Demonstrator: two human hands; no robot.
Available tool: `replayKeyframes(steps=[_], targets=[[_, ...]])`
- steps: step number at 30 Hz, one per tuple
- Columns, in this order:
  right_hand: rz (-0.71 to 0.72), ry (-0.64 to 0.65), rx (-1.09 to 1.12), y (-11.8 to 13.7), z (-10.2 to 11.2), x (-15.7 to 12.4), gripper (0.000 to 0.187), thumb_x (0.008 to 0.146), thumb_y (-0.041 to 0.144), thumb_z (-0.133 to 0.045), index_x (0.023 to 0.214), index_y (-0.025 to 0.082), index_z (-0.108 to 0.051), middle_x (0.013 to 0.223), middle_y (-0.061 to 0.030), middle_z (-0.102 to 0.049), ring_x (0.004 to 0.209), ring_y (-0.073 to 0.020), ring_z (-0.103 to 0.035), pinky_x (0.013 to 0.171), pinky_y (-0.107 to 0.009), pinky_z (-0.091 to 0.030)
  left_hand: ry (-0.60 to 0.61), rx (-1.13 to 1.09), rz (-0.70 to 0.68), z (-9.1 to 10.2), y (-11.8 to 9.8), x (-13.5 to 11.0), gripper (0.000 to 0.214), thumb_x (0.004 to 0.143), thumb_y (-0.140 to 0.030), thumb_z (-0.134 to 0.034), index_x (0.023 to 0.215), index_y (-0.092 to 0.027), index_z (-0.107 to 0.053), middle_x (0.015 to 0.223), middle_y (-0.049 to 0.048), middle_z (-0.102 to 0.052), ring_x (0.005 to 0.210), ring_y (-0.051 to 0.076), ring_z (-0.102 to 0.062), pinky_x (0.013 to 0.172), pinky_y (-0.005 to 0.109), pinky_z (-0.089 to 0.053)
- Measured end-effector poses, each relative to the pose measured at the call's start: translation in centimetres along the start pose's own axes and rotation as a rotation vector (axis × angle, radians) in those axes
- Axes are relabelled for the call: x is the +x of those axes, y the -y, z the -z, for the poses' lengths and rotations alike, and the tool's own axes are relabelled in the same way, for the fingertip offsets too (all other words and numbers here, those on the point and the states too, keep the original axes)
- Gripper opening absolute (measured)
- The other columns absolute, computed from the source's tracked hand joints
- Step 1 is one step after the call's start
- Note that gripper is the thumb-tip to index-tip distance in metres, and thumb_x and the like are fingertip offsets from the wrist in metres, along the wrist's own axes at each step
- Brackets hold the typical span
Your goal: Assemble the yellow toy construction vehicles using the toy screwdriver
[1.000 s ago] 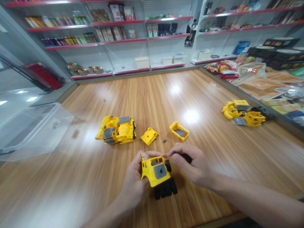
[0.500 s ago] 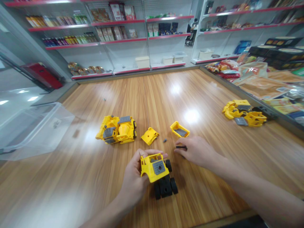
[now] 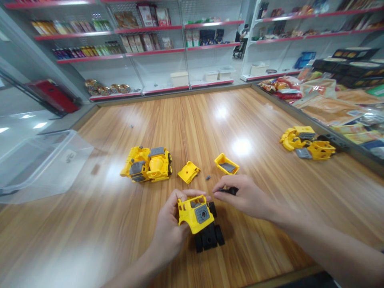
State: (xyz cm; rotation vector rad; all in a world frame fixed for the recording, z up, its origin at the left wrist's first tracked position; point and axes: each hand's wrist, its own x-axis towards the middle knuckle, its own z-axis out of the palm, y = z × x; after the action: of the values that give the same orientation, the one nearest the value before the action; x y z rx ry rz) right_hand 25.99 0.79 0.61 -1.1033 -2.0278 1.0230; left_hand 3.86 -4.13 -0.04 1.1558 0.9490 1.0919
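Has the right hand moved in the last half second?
Yes: judged against the loose yellow tipper bed, the right hand has shifted slightly left, toward the toy truck.

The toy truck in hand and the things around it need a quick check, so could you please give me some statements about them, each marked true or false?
1. The left hand holds the toy truck. True.
2. The right hand has nothing in it. False: it holds a dark object in its fingers.
3. The small grey piece lies to the right of the flat yellow part. True.
4. The clear plastic bin stands at the far right of the view. False: it is at the left.
5. The toy truck's wheels are yellow. False: they are black.
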Motion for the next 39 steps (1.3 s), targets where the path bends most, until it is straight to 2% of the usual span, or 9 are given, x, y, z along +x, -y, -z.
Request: replayKeyframes(steps=[2, 4, 9, 14, 22, 29, 33, 36, 39], targets=[[-0.044, 0.051, 0.287, 1.1, -0.2, -0.4, 0.014, 0.087, 0.03, -0.068, 0.093, 0.017, -0.071, 0.082, -0.0022, -0.072, 0.072, -0.0113, -0.063, 0.066, -0.022, -0.046, -0.008, 0.04, -0.016, -0.1, -0.1, 0.0, 0.036, 0.072, 0.002, -0.067, 0.082, -0.019, -0.04, 0.115, 0.0067, -0.067, 0.1, 0.02, -0.069, 0.082, 0.032, -0.058], [-0.082, 0.107, 0.469, 1.8, -0.5, -0.8, 0.017, 0.083, 0.031, -0.072, 0.092, 0.016, -0.072, 0.08, -0.0029, -0.071, 0.071, -0.0113, -0.063, 0.064, -0.022, -0.047, -0.009, 0.056, -0.02, -0.2, -0.2, 0.0, 0.037, 0.071, 0.001, -0.068, 0.081, -0.02, -0.039, 0.113, 0.006, -0.067, 0.098, 0.019, -0.069, 0.08, 0.03, -0.058], [-0.096, 0.191, 0.637, 2.2, -1.2, -1.1, 0.015, 0.078, 0.026, -0.076, 0.088, 0.014, -0.075, 0.081, -0.0037, -0.07, 0.075, -0.0119, -0.063, 0.07, -0.024, -0.049, 0.016, 0.087, -0.031, -0.1, 0.1, -0.1, 0.033, 0.076, -0.003, -0.067, 0.083, -0.02, -0.04, 0.12, 0.0066, -0.065, 0.1, 0.019, -0.067, 0.083, 0.03, -0.056], [-0.087, 0.169, 0.668, 2.3, -1.6, -1.0, 0.011, 0.077, 0.022, -0.077, 0.083, 0.013, -0.074, 0.079, -0.0024, -0.066, 0.074, -0.0107, -0.059, 0.069, -0.023, -0.046, 0.029, 0.129, -0.029, 0.1, 0.6, -0.3, 0.032, 0.075, -0.002, -0.066, 0.084, -0.02, -0.041, 0.116, 0.0053, -0.066, 0.1, 0.019, -0.066, 0.083, 0.03, -0.053], [-0.168, 0.133, 0.64, 2.0, -2.0, -1.3, 0.015, 0.077, 0.025, -0.076, 0.083, 0.014, -0.068, 0.074, 0.0011, -0.061, 0.066, -0.0083, -0.052, 0.061, -0.02, -0.041, 0.014, 0.13, -0.011, 0.0, 0.5, -0.2, 0.032, 0.072, 0.0, -0.063, 0.083, -0.02, -0.042, 0.117, 0.0074, -0.065, 0.099, 0.02, -0.066, 0.08, 0.031, -0.053], [-0.05, 0.081, 0.454, 2.5, -2.1, -1.5, 0.009, 0.082, 0.023, -0.069, 0.082, 0.014, -0.066, 0.074, 0.0005, -0.061, 0.069, -0.0099, -0.053, 0.066, -0.023, -0.043, 0.029, 0.139, -0.015, 0.2, 0.8, -0.3, 0.031, 0.074, 0.003, -0.059, 0.085, -0.021, -0.042, 0.116, 0.0051, -0.064, 0.102, 0.018, -0.064, 0.083, 0.029, -0.052], [-0.014, 0.077, 0.441, 2.6, -2.0, -1.5, 0.007, 0.084, 0.021, -0.066, 0.082, 0.015, -0.066, 0.075, -0.0002, -0.061, 0.069, -0.01, -0.054, 0.065, -0.022, -0.043, 0.041, 0.13, -0.025, 0.1, 0.9, -0.3, 0.032, 0.075, 0.002, -0.059, 0.086, -0.021, -0.04, 0.117, 0.0053, -0.063, 0.102, 0.019, -0.064, 0.083, 0.031, -0.053], [-0.013, 0.077, 0.425, 2.6, -2.0, -1.5, 0.01, 0.085, 0.023, -0.065, 0.082, 0.015, -0.066, 0.073, 0.0001, -0.06, 0.067, -0.0096, -0.053, 0.064, -0.022, -0.042, 0.026, 0.169, -0.108, 0.2, 1.0, -0.5, 0.041, 0.076, 0.003, -0.059, 0.101, -0.025, -0.041, 0.116, 0.0044, -0.062, 0.103, 0.019, -0.064, 0.084, 0.033, -0.053], [-0.033, 0.065, 0.386, 2.6, -2.1, -1.5, 0.013, 0.087, 0.027, -0.064, 0.084, 0.015, -0.065, 0.071, 0.0009, -0.059, 0.065, -0.0091, -0.051, 0.061, -0.021, -0.041, 0.072, 0.303, -0.274, 0.6, 1.2, -0.7, 0.057, 0.075, 0.006, -0.056, 0.119, -0.03, -0.047, 0.119, 0.0061, -0.058, 0.11, 0.022, -0.059, 0.089, 0.035, -0.05]])
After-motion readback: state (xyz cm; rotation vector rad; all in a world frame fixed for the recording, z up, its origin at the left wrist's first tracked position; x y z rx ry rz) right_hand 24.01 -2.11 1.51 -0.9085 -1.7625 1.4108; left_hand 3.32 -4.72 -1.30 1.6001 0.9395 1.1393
